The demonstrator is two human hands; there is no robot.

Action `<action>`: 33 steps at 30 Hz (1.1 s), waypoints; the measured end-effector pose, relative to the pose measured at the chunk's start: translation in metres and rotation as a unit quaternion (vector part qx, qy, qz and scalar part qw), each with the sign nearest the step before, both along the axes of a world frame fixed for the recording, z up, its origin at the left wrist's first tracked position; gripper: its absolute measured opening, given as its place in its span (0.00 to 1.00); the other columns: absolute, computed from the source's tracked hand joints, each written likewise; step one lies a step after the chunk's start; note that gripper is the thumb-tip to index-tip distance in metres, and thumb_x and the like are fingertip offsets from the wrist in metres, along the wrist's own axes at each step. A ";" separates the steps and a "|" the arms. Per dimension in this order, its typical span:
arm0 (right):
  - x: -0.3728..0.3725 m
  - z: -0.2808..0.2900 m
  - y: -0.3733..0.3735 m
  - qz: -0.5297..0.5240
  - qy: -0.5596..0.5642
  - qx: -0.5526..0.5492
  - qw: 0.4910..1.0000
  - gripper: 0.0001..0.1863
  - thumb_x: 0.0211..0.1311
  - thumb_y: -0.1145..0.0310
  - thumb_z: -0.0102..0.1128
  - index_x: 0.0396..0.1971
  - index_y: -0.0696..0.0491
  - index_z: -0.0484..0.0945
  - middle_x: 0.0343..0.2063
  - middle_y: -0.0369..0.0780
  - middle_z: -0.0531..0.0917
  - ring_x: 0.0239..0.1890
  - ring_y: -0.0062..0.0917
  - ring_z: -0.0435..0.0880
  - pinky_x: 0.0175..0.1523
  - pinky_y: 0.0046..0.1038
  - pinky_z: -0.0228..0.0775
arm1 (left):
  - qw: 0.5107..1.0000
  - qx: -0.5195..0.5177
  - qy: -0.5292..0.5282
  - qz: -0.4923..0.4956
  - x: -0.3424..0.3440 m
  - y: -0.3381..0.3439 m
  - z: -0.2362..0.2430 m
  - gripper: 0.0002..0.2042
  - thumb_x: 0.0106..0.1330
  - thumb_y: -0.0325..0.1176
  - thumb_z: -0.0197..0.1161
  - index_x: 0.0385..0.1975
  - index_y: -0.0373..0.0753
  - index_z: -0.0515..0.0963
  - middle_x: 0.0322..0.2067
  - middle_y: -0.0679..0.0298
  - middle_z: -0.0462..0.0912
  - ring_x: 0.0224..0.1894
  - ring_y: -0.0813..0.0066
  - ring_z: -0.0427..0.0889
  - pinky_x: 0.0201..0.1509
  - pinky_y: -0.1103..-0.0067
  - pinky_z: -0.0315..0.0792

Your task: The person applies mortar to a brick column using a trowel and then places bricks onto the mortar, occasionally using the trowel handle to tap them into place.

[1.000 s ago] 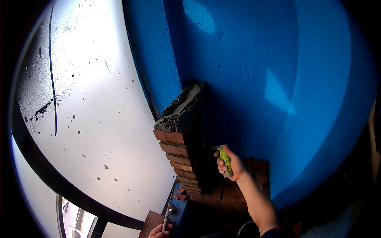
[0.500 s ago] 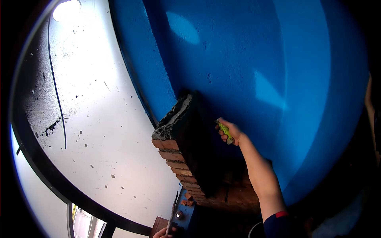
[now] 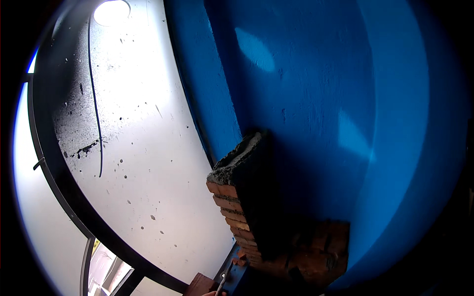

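A short brick pier (image 3: pixel 231 203) stands against the blue wall, with a rough bed of grey mortar (image 3: pixel 239 157) along its top. Only the fingertips of my left hand (image 3: pixel 211 293) show, at the lower edge. They are closed on a thin, long metal tool, apparently a trowel (image 3: pixel 223 281) seen nearly edge-on. Right beside these fingers is a reddish-brown brick (image 3: pixel 200 284); whether the hand also supports it, I cannot tell. My right hand is out of view.
Broken brick pieces (image 3: pixel 240 259) lie on a blue ledge at the pier's foot. Low, shadowed brickwork (image 3: pixel 323 246) runs right from it along the blue wall (image 3: pixel 306 98). To the left rises a mortar-spattered white panel (image 3: pixel 148 197) with a dark frame (image 3: pixel 69 207).
My right hand, which held a yellow-green object beside the pier, has left the view. The pier and walls now appear farther right and lower. The left hand sits lower, mostly cut off.
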State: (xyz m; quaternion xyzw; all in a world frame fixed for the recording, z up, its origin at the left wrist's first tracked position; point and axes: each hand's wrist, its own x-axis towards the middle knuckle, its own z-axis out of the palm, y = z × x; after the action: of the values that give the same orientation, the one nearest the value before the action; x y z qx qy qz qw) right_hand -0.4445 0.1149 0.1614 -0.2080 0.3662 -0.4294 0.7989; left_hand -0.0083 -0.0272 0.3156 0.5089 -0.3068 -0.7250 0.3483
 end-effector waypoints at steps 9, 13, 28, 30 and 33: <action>-0.014 -0.268 0.191 0.055 0.377 0.317 0.869 0.20 0.59 0.51 0.60 0.41 0.53 0.77 0.19 0.38 0.78 0.12 0.25 0.71 0.20 0.31 0.65 | 0.970 0.218 0.004 -0.105 -0.044 -0.004 -0.019 0.10 0.64 0.35 0.53 0.42 0.41 0.75 0.17 0.71 0.69 0.16 0.81 0.66 0.18 0.84 0.64; -0.011 -0.257 0.187 -0.043 0.366 0.332 0.868 0.16 0.61 0.59 0.60 0.39 0.57 0.79 0.21 0.40 0.78 0.16 0.25 0.74 0.26 0.33 0.68 | 0.966 0.229 0.068 -0.098 -0.084 0.003 -0.025 0.11 0.65 0.35 0.49 0.41 0.40 0.74 0.16 0.70 0.69 0.14 0.78 0.67 0.18 0.82 0.68; 0.032 -0.243 0.075 -0.039 0.332 0.226 0.915 0.15 0.65 0.59 0.54 0.42 0.55 0.74 0.26 0.38 0.79 0.22 0.24 0.78 0.23 0.26 0.69 | 0.955 0.214 0.207 0.003 -0.077 0.050 -0.099 0.09 0.71 0.35 0.47 0.41 0.37 0.69 0.30 0.59 0.81 0.30 0.68 0.78 0.42 0.72 0.74; 0.079 -0.085 -0.008 0.019 0.194 0.120 0.973 0.22 0.70 0.53 0.49 0.46 0.58 0.74 0.36 0.43 0.83 0.34 0.28 0.83 0.38 0.29 0.77 | 0.956 0.197 0.217 0.015 -0.087 0.042 -0.102 0.11 0.73 0.36 0.45 0.42 0.35 0.69 0.38 0.54 0.82 0.37 0.65 0.80 0.48 0.68 0.75; 0.122 0.033 -0.063 0.117 -0.021 0.095 0.988 0.31 0.70 0.45 0.41 0.52 0.60 0.70 0.44 0.48 0.81 0.41 0.33 0.83 0.47 0.34 0.77 | 0.952 0.179 0.247 0.023 -0.111 0.028 -0.091 0.12 0.73 0.39 0.48 0.45 0.37 0.64 0.46 0.50 0.78 0.34 0.66 0.80 0.39 0.65 0.78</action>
State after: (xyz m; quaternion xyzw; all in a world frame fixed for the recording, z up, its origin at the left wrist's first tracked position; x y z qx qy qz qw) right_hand -0.3228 0.0522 0.1947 -0.1637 0.3612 -0.3006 0.8674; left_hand -0.1192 0.0004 0.2248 0.3746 -0.0649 -0.8628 0.3332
